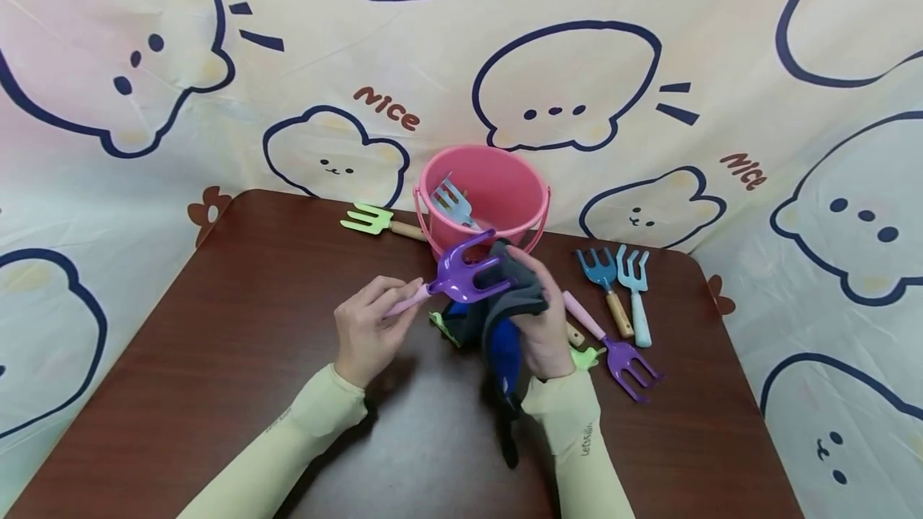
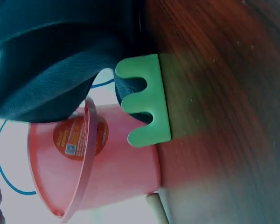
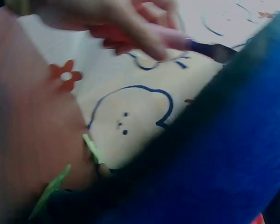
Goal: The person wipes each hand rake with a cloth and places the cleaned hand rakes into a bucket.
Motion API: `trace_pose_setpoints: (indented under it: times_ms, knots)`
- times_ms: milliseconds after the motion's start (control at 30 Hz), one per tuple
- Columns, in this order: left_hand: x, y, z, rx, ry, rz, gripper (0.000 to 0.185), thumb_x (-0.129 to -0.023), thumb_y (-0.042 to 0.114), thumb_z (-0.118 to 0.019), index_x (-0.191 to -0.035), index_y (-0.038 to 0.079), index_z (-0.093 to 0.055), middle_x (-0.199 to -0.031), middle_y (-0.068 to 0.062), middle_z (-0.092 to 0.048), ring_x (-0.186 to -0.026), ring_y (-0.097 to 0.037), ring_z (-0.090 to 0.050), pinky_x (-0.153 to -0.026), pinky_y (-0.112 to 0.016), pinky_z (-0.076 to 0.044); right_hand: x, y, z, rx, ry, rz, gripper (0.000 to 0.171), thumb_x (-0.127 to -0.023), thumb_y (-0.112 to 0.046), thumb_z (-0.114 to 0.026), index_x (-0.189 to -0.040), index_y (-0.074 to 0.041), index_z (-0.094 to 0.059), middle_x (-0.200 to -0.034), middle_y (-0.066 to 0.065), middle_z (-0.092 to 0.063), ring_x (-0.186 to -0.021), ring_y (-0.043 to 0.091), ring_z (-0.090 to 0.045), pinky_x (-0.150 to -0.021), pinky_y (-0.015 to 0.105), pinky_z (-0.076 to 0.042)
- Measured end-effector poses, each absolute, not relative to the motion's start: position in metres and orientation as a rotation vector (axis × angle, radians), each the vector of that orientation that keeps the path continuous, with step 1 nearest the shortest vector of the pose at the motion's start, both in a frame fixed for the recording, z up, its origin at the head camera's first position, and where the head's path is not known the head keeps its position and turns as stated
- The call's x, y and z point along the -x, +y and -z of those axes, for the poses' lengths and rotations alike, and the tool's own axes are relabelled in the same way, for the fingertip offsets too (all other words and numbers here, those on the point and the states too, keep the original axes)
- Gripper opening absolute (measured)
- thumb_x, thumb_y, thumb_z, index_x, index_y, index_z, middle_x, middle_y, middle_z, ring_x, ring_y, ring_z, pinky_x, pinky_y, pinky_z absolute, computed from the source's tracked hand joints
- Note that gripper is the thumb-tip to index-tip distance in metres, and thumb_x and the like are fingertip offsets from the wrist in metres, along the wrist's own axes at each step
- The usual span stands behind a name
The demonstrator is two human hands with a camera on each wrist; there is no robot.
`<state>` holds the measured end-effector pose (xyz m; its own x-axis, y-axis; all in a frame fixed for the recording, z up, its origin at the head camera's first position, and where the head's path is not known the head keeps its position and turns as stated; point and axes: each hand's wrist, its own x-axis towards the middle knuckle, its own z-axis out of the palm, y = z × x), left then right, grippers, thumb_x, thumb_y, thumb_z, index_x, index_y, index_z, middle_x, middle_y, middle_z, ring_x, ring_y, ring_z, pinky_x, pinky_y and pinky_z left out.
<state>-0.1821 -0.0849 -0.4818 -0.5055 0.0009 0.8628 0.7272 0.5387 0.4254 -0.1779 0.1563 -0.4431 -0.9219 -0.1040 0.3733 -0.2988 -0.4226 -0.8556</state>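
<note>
My left hand (image 1: 371,327) grips the pink handle of a purple hand fork (image 1: 461,272), its tines pointing right. Those tines overlap a dark grey and blue cloth item (image 1: 505,343) in the head view. Fingers of my right hand (image 1: 541,319) curl round the upper part of this cloth, which hangs down towards the table with a dark strap end. Cloth fills much of the right wrist view, where the left hand (image 3: 130,28) shows behind it on the fork handle. Beside the cloth, a light green toothed piece (image 2: 151,102) stands at the table surface.
A pink bucket (image 1: 433,219) at the back holds a light blue fork (image 1: 454,203). Left of it lies a green fork (image 1: 371,219). On the right lie a dark blue fork (image 1: 600,269), a light blue fork (image 1: 636,287), another purple fork (image 1: 623,359) and a partly hidden green tool (image 1: 586,357).
</note>
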Motion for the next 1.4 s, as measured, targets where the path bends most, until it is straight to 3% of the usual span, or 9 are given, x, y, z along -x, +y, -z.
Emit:
trace_pose_setpoints:
  times_ms: [233,767,1000,1400]
  knots:
    - [0.180,-0.077,0.481,0.686,-1.748,0.823,0.017,-0.097,0.026,-0.075,-0.106,0.015,-0.083,-0.081,-0.003,-0.072,-0.060,-0.017,-0.061,-0.050,-0.031,-0.046,0.174,0.141,0.441,-0.378,-2.026,-2.227,0.047,-0.087,0.006,-0.076,-0.132,-0.001,-0.065,-0.131,0.003,-0.068,-0.122,0.020,-0.064,-0.106,0.029,-0.051]
    - [0.182,-0.079,0.480,0.755,-1.763,0.752,0.014,-0.096,0.023,-0.076,-0.102,0.014,-0.084,-0.081,-0.002,-0.073,-0.061,-0.017,-0.061,-0.050,-0.029,-0.045,0.176,0.176,0.433,-0.364,-2.487,-1.877,0.038,-0.086,-0.009,-0.083,-0.124,-0.012,-0.075,-0.118,0.004,-0.077,-0.115,0.023,-0.066,-0.102,0.055,-0.052]
    - [0.182,-0.081,0.482,0.729,-1.818,0.735,0.018,-0.098,0.027,-0.073,-0.103,0.014,-0.084,-0.081,-0.003,-0.073,-0.060,-0.018,-0.060,-0.049,-0.030,-0.046,0.178,0.177,0.433,-0.318,-2.520,-1.781,0.035,-0.085,-0.012,-0.084,-0.120,-0.014,-0.077,-0.114,0.005,-0.078,-0.111,0.025,-0.067,-0.100,0.055,-0.054]
    - [0.183,-0.082,0.483,0.707,-1.835,0.683,0.017,-0.099,0.024,-0.070,-0.102,0.015,-0.084,-0.081,-0.002,-0.073,-0.059,-0.018,-0.058,-0.048,-0.030,-0.043,0.177,0.180,0.433,-0.277,-2.443,-1.558,0.036,-0.083,-0.006,-0.083,-0.118,-0.008,-0.078,-0.114,0.010,-0.078,-0.107,0.027,-0.071,-0.098,0.052,-0.057]
